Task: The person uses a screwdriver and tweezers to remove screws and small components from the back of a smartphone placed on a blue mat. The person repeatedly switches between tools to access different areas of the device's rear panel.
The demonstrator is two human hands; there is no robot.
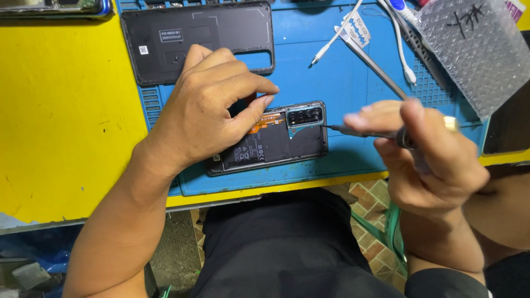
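Note:
An opened phone (281,140) lies on a blue work mat (342,77), its back off, showing a black battery, an orange flex strip and a camera block at its right end. My left hand (210,105) presses down on the phone's left half, with the thumb on the orange strip. My right hand (425,154) grips a thin screwdriver (364,133) whose tip touches the phone's right edge beside the camera block. The phone's removed black back cover (199,38) lies inside-up on the mat behind my left hand.
The mat rests on a yellow table (61,110). At the back right lie a bubble-wrap pouch (475,49), white cables (400,41), a metal pry tool (381,69) and a small white label. Another device (55,6) sits at the far left corner. My lap is below the table edge.

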